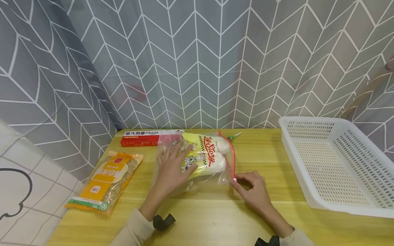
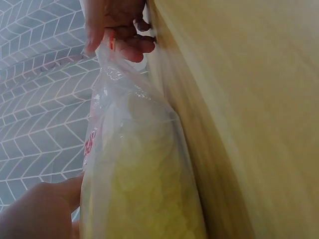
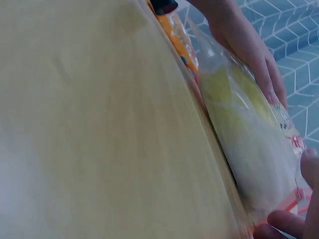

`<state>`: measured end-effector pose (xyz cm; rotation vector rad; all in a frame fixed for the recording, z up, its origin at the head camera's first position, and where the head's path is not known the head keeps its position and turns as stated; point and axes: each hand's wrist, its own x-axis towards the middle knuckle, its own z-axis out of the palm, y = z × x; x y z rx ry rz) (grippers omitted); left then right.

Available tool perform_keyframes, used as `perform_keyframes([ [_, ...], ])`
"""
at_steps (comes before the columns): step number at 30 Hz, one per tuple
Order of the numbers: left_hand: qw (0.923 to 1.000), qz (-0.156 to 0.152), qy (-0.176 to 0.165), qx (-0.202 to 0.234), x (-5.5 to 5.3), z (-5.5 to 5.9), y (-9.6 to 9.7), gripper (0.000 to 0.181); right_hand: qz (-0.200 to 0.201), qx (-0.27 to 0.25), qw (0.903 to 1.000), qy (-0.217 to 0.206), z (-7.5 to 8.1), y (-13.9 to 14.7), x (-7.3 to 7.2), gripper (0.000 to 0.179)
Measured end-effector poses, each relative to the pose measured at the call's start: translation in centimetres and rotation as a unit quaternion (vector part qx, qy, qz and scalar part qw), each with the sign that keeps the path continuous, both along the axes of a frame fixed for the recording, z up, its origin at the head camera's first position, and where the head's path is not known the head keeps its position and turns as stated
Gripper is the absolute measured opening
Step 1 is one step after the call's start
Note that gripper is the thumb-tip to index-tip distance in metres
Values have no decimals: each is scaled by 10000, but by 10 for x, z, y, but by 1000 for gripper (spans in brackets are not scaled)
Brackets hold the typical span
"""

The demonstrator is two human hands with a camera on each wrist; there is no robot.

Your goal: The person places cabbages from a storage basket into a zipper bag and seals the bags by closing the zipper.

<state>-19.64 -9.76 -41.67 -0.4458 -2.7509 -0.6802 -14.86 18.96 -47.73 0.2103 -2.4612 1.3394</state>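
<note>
A clear zip bag (image 1: pixel 212 150) with a red seal and red "Toy Story" lettering lies flat on the wooden table. Inside are pale yellow-and-white leafy heads (image 3: pixel 249 144) that look like napa cabbage, their white ends toward the seal. My left hand (image 1: pixel 172 167) rests on the bag's left part with fingers spread. At the near right corner, my right hand (image 1: pixel 253 193) pinches the end of the red seal (image 1: pixel 233 157) between thumb and fingers. In the left wrist view the bag's corner (image 2: pixel 107 52) is drawn up between those fingers.
To the left lies an orange-and-clear food packet (image 1: pixel 106 181). A red and white pasta box (image 1: pixel 138 139) is behind the bag, and a small green item (image 1: pixel 232 137) sits beyond the seal. A white perforated basket (image 1: pixel 311 201) stands at the right. The patterned curtain (image 1: pixel 197 68) hangs behind the table.
</note>
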Motion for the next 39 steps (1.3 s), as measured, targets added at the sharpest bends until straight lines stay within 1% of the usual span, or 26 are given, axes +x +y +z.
perform_keyframes([
  [2, 10000, -7, -31, 56, 0, -1, -1, 66, -28, -23, 10000, -46, 1, -5, 0, 15],
  [3, 9999, -15, -49, 93, 0, -2, -1, 66, -42, -112, 9999, -96, 2, -7, 0, 13],
  [7, 9998, -63, -134, 146, 0, -2, -3, 66, 5, -693, 9969, -376, 5, -16, 1, 7],
  [10, 9997, -191, -129, 20, -1, 1, -8, 67, 120, -1078, 9928, -505, 7, -17, 1, 6],
  [13, 9992, -377, -121, -19, -2, 6, -16, 67, 95, -1264, 9901, -598, 7, -13, -2, 7],
  [15, 9986, -502, -161, 10, -4, 8, -20, 67, -27, -1322, 9890, -664, 8, -8, -4, 8],
  [18, 9971, -686, -311, 67, -5, 10, -25, 67, -243, -1395, 9872, -731, 8, 1, -11, 11],
  [22, 9946, -937, -453, 40, -7, 8, -25, 67, -607, -1592, 9829, -706, 7, 15, -22, 19],
  [24, 9937, -1015, -478, 49, -7, 7, -25, 66, -808, -1669, 9808, -607, 6, 23, -28, 22],
  [28, 9930, -1031, -577, 95, -9, 5, -24, 66, -1121, -1631, 9795, -385, 4, 38, -41, 25],
  [31, 9926, -1021, -658, 92, -13, 4, -22, 68, -1297, -1490, 9799, -297, 3, 43, -50, 26],
  [35, 9914, -1107, -686, 158, -20, 3, -18, 71, -1392, -1410, 9799, -245, 2, 44, -56, 24],
  [39, 9895, -1230, -702, 271, -21, 1, -15, 70, -1455, -1240, 9813, -231, 3, 46, -60, 25],
])
